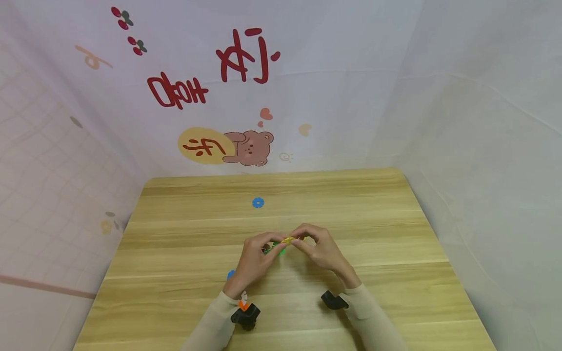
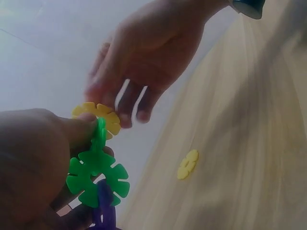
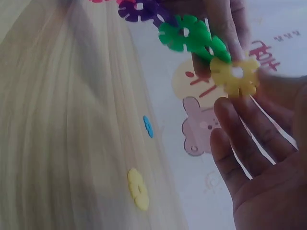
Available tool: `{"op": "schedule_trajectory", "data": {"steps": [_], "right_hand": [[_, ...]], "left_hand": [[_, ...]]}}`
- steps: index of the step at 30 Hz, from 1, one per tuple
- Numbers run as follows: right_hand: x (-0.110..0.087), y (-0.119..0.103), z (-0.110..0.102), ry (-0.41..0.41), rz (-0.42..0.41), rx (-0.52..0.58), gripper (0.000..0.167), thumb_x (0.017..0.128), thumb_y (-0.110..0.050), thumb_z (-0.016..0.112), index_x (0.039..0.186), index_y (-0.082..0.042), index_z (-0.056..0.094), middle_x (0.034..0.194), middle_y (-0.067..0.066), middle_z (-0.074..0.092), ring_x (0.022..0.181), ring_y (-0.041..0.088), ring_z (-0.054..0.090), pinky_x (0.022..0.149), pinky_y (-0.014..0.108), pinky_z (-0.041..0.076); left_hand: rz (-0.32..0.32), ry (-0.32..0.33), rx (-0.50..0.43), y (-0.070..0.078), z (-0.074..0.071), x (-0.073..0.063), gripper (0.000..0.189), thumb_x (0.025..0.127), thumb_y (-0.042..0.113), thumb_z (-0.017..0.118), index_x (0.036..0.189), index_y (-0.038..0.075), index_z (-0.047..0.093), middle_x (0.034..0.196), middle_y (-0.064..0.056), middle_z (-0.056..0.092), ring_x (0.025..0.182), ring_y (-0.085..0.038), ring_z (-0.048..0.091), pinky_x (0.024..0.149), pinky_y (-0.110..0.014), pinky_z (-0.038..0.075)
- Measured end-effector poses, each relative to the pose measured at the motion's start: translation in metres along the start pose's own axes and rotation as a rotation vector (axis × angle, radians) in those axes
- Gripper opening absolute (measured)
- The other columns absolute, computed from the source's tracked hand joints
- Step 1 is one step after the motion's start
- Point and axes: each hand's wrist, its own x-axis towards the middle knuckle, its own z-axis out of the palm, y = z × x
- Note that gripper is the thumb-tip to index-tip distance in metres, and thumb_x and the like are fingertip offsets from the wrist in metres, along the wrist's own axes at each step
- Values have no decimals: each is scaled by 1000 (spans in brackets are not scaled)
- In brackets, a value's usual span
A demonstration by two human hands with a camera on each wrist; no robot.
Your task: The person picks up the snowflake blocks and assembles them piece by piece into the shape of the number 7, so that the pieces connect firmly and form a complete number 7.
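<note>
Together my hands hold a chain of slotted flower-shaped plastic discs above the table. My left hand (image 1: 256, 261) pinches the green discs (image 3: 168, 36) near the chain's end, with its thumb at the edge of a yellow disc (image 3: 223, 79). From the other side, my right hand (image 1: 322, 248) pinches that yellow disc between thumb and fingers. The yellow disc meets the end green disc edge to edge at an angle. Purple discs (image 3: 127, 12) follow behind the green ones, then a pink one (image 3: 103, 1) cut off by the right wrist view's top edge.
A loose yellow disc (image 2: 188, 164) lies on the wooden table (image 1: 373, 209) beside the right hand. One blue disc (image 1: 258, 203) lies farther back. Another blue disc (image 1: 230, 275) is partly hidden by the left wrist, close to orange (image 1: 243, 306) and white pieces (image 1: 244, 295). Printed cloth walls surround the table.
</note>
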Motion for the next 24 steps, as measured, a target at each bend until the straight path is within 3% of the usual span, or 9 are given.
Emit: {"op": "schedule_trajectory", "data": {"steps": [6, 12, 16, 21, 24], "right_hand": [[-6, 6, -13, 88, 138, -71, 18, 110, -10, 74, 126, -3, 78, 121, 12, 84, 108, 12, 76, 102, 31, 64], [-7, 17, -22, 171, 187, -248, 21, 108, -13, 79, 125, -1, 79, 117, 9, 85, 102, 20, 79, 94, 34, 68], [-7, 24, -24, 137, 206, -329, 26, 105, -10, 81, 128, 1, 77, 121, 12, 83, 101, 26, 81, 91, 40, 71], [-3, 32, -20, 73, 245, -463, 31, 103, -11, 83, 131, 0, 76, 131, 16, 80, 123, 37, 76, 111, 59, 62], [1, 38, -15, 21, 253, -532, 32, 105, -13, 81, 133, 1, 75, 137, 20, 76, 132, 43, 69, 117, 66, 55]], "left_hand": [[-49, 18, 16, 0, -6, -2, 10, 99, 8, 87, 109, 9, 86, 115, -9, 88, 93, -21, 84, 73, -27, 67], [-62, 43, 5, -5, -11, -4, 9, 99, 7, 87, 107, 10, 86, 116, -9, 88, 93, -22, 85, 73, -28, 68], [-55, 61, -1, -8, -13, -5, 8, 99, 6, 86, 106, 10, 85, 114, -8, 88, 91, -22, 84, 71, -27, 67], [-21, 85, 1, -11, -14, -5, 7, 100, 5, 85, 105, 9, 85, 112, -10, 88, 89, -23, 84, 69, -26, 66], [-19, 88, 12, -10, -14, -7, 8, 98, 3, 86, 104, 9, 85, 111, -11, 88, 89, -24, 84, 69, -26, 66]]}}
